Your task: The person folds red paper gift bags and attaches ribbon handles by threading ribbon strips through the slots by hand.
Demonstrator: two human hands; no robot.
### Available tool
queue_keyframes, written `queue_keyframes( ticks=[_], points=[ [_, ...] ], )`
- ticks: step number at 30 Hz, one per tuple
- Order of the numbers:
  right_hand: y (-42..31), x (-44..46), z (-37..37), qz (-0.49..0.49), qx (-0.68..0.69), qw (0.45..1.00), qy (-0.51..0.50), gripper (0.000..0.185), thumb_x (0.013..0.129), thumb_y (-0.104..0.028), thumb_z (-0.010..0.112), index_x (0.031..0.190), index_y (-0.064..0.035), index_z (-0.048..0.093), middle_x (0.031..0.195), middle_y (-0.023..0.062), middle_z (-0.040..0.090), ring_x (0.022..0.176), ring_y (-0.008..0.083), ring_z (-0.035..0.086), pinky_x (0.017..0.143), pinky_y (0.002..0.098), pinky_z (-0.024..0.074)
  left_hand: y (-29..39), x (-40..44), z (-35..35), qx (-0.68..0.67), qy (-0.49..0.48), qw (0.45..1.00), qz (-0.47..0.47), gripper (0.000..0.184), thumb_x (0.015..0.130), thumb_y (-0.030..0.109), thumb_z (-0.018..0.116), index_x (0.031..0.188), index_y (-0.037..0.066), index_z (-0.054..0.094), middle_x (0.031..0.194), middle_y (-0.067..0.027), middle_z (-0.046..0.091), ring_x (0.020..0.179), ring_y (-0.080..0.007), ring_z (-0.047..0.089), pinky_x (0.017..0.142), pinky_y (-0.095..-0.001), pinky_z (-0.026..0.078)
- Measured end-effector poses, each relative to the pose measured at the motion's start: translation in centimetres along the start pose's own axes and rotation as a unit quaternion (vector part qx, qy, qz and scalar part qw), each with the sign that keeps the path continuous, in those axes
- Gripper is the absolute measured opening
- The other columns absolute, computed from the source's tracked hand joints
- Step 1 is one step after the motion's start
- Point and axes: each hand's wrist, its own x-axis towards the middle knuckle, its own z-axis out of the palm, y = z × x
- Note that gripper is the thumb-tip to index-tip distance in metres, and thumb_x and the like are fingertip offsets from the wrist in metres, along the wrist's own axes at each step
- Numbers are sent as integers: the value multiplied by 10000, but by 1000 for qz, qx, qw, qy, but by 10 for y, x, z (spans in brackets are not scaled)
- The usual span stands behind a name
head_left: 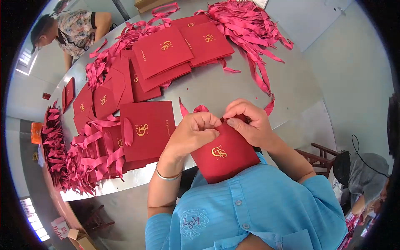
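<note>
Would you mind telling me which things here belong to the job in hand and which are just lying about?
Likely job things:
held red bag
other red bags
loose pink ribbons

Likely just lying about:
cardboard box, lower left
orange packet, far left

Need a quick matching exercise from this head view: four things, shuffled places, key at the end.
1. Small red paper bag with gold lettering
2. Silver metal bangle
3. Large tangled heap of pink fabric ribbons
4. Light blue button-front shirt

A. On the grey table, at its far side
B. On the person's torso
C. Around the left wrist
D. Between the left hand and right hand, held near its top

Pairs: 1-D, 2-C, 3-A, 4-B
</note>
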Motion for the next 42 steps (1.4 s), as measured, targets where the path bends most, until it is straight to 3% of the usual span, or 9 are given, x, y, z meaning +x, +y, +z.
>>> queue_keyframes(
  ticks=[9,14,24,27,29,32,42],
  points=[
    [3,0,3,-17,4,1000,3,119,853,38,635,953,-17,603,969,87,595,851,148,563,747,262,450,1,0,3,24,29,999,-16,129,755,-67,637,881,-38,638,773,28,607,678,-27,538,591,-173,408],
    [2,0,2,-30,-7,1000,0,126,853,40,634,953,-27,595,961,91,585,863,159,561,757,272,451,-1,2,7,60,61,996,-2,32,767,0,654,791,-16,640,671,41,582,598,-17,503,514,-191,375],
    [11,-1,8,-12,21,1000,5,120,858,35,630,958,-17,589,973,87,584,858,153,559,760,266,450,-3,3,10,116,70,991,9,47,793,-16,659,774,16,629,684,64,568,599,0,476,514,-178,355],
    [10,1,8,9,58,998,-1,105,867,31,620,956,-14,585,977,82,584,861,148,558,762,263,449,-1,0,6,22,45,999,-1,11,817,12,647,827,6,643,730,45,600,635,-22,518,569,-179,403],
    [10,1,7,-3,52,999,-6,95,878,26,610,956,-16,576,971,79,580,860,142,547,766,259,442,3,-2,3,-57,15,998,-18,82,832,26,629,900,-14,651,809,13,631,727,-53,563,672,-189,443],
    [11,-1,6,12,73,997,-11,87,889,15,605,958,-21,567,957,76,572,861,139,534,768,258,434,-1,-2,0,-54,11,998,-18,146,826,17,616,959,-32,652,872,-11,640,804,-69,575,745,-195,446],
    [17,0,10,28,148,988,-29,60,894,-15,617,944,-18,584,946,70,589,879,146,561,791,262,443,-1,-2,-7,-66,-44,996,-27,166,844,45,640,988,-39,646,877,3,625,797,-54,548,724,-176,424]
  ],
)
